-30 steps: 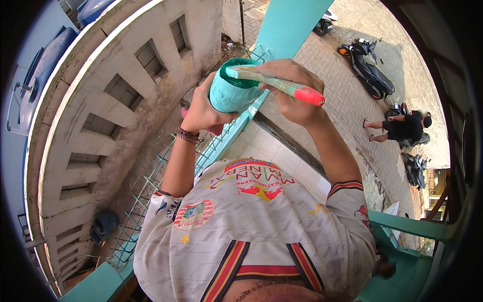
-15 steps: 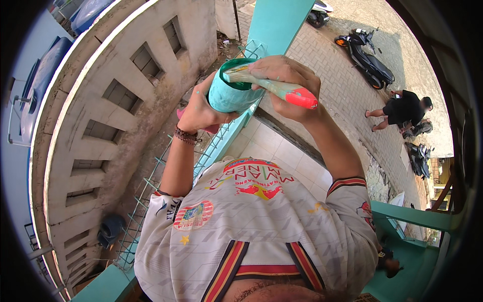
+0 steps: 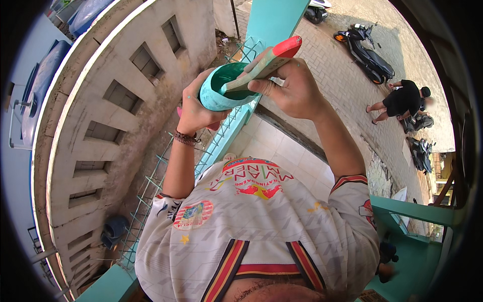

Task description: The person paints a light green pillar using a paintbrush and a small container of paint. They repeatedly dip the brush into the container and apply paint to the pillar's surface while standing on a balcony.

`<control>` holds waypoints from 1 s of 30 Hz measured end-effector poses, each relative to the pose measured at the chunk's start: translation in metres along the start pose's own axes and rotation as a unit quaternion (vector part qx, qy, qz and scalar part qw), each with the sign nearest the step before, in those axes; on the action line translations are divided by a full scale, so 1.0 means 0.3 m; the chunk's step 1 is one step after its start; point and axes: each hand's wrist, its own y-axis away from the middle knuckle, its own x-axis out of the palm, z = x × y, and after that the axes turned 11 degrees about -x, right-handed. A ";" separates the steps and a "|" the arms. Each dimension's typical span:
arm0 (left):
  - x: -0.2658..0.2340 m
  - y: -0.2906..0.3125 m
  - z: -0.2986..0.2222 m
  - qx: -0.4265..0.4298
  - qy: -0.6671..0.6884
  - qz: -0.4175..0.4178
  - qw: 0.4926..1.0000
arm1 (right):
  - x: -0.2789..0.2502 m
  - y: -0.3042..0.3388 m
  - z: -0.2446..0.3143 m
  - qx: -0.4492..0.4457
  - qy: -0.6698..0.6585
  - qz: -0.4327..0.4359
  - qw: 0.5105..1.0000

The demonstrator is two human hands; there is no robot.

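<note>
Slanting red-tipped brush (image 3: 266,63) handle up-right, right hand (image 3: 297,90) clamped, bristles in cup (image 3: 221,90).

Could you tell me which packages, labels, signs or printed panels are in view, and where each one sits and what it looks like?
Paint pot: held up in the left hand; round, teal, no label showing.
Round badge: on the shirt's left chest; red, teal and white.
Chest print: middle of the white shirt; red lettering and figures, with yellow.
No signs or screens.

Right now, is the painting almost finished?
The beam ahead and the railing ledge already look teal. The left hand holds a paint cup; the right hand dips a red-tipped brush in. The grey wall is bare; what's left is unclear.
</note>
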 end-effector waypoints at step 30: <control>0.075 -0.039 0.235 -0.001 -0.062 0.013 0.998 | 0.040 0.064 -0.179 0.263 -0.255 -0.148 0.919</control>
